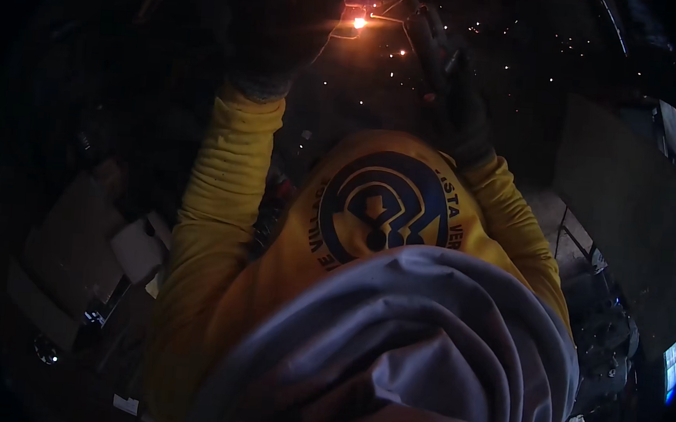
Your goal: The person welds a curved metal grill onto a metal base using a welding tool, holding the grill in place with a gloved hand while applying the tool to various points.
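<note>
A bright orange glowing spot (359, 23) burns at the top middle, and sparks scatter to its right. My right hand (466, 114), in a dark glove, is closed around a dark welding electrode holder (427, 41). From the holder's tip a thin rod (389, 18) points left toward the glow. My left hand (265, 45), also gloved, is a dark shape just left of the glowing spot. Its fingers are lost in the dark, so whether it grips anything does not show. The lit piece around the glow is too dark to name.
Brown cardboard-like pieces (77, 248) lie at the left. A large dark flat panel (620, 215) stands at the right, with dark clutter (600, 331) below it. My yellow sleeves and a grey cloth (423, 335) fill the lower middle.
</note>
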The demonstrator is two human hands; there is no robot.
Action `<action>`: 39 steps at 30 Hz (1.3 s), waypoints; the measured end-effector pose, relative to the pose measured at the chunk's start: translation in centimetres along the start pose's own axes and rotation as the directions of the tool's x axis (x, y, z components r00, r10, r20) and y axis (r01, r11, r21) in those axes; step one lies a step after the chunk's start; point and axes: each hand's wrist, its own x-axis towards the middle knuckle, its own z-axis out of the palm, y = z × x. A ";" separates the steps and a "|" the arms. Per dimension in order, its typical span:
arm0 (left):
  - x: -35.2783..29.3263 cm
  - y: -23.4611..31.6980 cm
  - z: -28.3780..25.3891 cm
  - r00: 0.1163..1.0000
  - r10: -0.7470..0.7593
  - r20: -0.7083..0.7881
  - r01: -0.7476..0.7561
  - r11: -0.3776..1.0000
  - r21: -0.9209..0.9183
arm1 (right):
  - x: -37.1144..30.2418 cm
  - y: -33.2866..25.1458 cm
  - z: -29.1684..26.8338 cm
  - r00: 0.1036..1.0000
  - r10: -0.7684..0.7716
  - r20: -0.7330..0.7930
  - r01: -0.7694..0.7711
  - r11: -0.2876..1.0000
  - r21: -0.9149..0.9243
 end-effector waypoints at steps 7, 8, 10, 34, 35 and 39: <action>0.0 -0.1 0.2 1.000 -0.002 0.017 0.001 1.000 0.022 | 0.4 -1.0 -0.5 0.986 0.150 0.068 -0.157 0.980 0.120; 0.0 -0.2 0.2 1.000 0.003 0.025 -0.005 0.999 0.045 | 0.5 -1.3 -0.6 0.977 0.194 0.084 -0.204 0.970 0.133; 0.3 -0.3 0.0 0.996 0.025 0.083 -0.036 0.991 0.130 | 1.0 -1.6 -1.1 0.979 0.183 0.088 -0.184 0.983 0.009; 0.0 0.0 0.4 1.000 0.001 -0.024 -0.002 0.999 -0.052 | 3.7 -6.2 -2.2 0.976 0.140 0.169 -0.074 0.934 -0.349; 0.1 0.1 0.4 1.000 0.001 -0.027 -0.003 0.998 -0.056 | 3.4 -5.9 -2.2 0.971 0.160 0.176 -0.090 0.931 -0.354; 0.0 0.1 0.4 0.999 0.005 -0.034 -0.007 0.998 -0.064 | 1.9 -2.3 -1.8 0.989 -0.019 0.148 0.086 0.887 -0.454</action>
